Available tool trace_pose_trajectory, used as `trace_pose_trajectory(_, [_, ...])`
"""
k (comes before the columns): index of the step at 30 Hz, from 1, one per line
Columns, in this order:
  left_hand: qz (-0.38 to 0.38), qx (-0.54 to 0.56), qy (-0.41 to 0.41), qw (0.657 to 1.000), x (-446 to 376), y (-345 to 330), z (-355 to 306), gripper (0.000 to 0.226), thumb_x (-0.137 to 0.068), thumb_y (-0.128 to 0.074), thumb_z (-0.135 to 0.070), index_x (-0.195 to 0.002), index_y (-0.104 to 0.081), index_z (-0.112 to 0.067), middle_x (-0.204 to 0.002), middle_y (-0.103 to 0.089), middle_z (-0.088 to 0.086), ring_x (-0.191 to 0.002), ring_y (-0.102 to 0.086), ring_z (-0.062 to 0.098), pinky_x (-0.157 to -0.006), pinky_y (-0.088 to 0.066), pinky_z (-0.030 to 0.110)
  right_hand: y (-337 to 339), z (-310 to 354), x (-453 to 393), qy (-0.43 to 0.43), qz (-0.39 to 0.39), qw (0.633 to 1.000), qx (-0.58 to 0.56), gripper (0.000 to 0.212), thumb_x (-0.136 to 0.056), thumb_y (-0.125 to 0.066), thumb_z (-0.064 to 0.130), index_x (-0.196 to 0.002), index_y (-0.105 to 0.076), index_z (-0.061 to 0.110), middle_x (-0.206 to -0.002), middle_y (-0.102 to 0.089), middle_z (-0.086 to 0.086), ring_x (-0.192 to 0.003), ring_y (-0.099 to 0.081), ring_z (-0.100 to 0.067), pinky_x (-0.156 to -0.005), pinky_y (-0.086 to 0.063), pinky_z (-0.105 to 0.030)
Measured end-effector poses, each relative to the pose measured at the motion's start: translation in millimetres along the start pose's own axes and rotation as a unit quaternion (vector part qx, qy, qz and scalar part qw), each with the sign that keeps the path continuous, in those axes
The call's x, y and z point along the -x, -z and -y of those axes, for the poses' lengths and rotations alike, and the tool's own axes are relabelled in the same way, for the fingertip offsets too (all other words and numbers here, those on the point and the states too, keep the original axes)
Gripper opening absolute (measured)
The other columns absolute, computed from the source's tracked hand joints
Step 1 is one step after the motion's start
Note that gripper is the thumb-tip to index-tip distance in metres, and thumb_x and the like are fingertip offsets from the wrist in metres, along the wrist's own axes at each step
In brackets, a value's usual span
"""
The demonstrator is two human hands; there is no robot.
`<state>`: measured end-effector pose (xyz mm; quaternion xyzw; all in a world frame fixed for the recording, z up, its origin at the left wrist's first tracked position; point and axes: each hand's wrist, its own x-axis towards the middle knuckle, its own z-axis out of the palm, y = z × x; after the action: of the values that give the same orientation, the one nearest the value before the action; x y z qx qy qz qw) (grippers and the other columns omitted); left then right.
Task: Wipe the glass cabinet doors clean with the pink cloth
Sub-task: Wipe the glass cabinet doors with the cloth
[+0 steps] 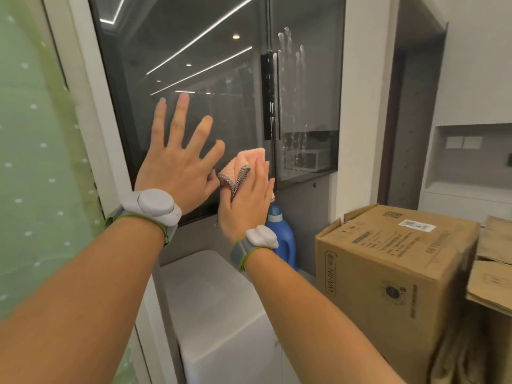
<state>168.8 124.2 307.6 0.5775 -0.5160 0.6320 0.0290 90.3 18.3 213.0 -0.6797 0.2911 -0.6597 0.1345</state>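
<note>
Two dark glass cabinet doors fill the upper middle of the head view. My left hand (pixel 178 162) lies flat with fingers spread against the left glass door (pixel 171 59). My right hand (pixel 245 200) presses the pink cloth (pixel 250 159) onto the lower right corner of that door, beside the black handles (pixel 271 95). A grey woven loop of the cloth hangs over my right hand. The right glass door (pixel 307 87) carries white streaks and drip marks running down from near its top.
A blue detergent bottle (pixel 282 239) stands below the doors, behind my right wrist. A white appliance top (pixel 213 297) sits under my arms. Cardboard boxes (pixel 393 270) stand at the right. A green patterned panel (pixel 36 162) lines the left.
</note>
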Motion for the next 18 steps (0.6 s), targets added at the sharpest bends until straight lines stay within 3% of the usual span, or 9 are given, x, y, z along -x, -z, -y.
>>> trace_pose_trajectory(2, [-0.005,0.000,0.010,1.000,-2.6,-1.3,-4.2,0.051,-0.100,-0.032,-0.045,-0.135,-0.057,-0.018,-0.158,-0.037,0.023,-0.154,-0.005,0.061,-0.121,0.000,0.077,-0.4,-5.3,4.4,0.050,0.012,0.998,0.048,0.076,-0.093,-0.035,0.039,-0.160,-0.024,0.004,-0.171,-0.018,-0.010,-0.160,-0.011,-0.025,-0.129,-0.013,-0.048])
trace_pose_trajectory(5, [-0.002,0.000,0.031,1.000,-9.7,-3.2,-13.4,0.061,-0.100,-0.018,-0.049,-0.132,-0.057,-0.017,-0.154,-0.039,0.024,-0.152,-0.006,0.063,-0.121,-0.001,0.078,-1.3,-13.9,2.1,0.081,0.003,0.997,0.001,0.076,-0.097,-0.041,0.035,-0.163,-0.013,0.009,-0.172,-0.015,-0.009,-0.161,-0.008,-0.021,-0.129,-0.017,-0.047])
trace_pose_trajectory(9, [-0.019,-0.001,0.043,0.999,-23.6,-7.9,-17.8,0.052,-0.101,-0.023,-0.041,-0.132,-0.055,-0.015,-0.150,-0.041,0.023,-0.147,-0.016,0.065,-0.124,-0.007,0.073,-2.6,0.1,-7.8,0.023,-0.003,0.994,-0.105,0.074,-0.095,-0.038,0.035,-0.159,-0.001,0.031,-0.172,-0.012,-0.009,-0.161,-0.009,-0.024,-0.129,-0.015,-0.051])
trace_pose_trajectory(14, [-0.043,-0.018,0.043,0.998,-52.5,-5.8,-12.6,0.038,-0.094,-0.045,-0.031,-0.124,-0.055,-0.010,-0.143,-0.043,0.022,-0.135,-0.038,0.057,-0.124,-0.016,0.070,-7.5,29.2,-39.5,-0.110,-0.070,0.984,-0.124,0.073,-0.096,-0.038,0.032,-0.161,-0.015,0.006,-0.171,-0.016,-0.013,-0.160,-0.014,-0.027,-0.128,-0.015,-0.050])
trace_pose_trajectory(18, [-0.040,-0.008,0.028,0.999,-61.2,-7.6,-3.3,0.034,-0.098,-0.043,-0.034,-0.122,-0.055,-0.011,-0.145,-0.043,0.020,-0.141,-0.036,0.052,-0.120,-0.013,0.079,1.2,29.5,-56.7,-0.070,-0.046,0.991,-0.106,0.075,-0.094,-0.037,0.028,-0.161,-0.013,0.005,-0.172,-0.014,-0.013,-0.160,-0.012,-0.027,-0.129,-0.014,-0.049])
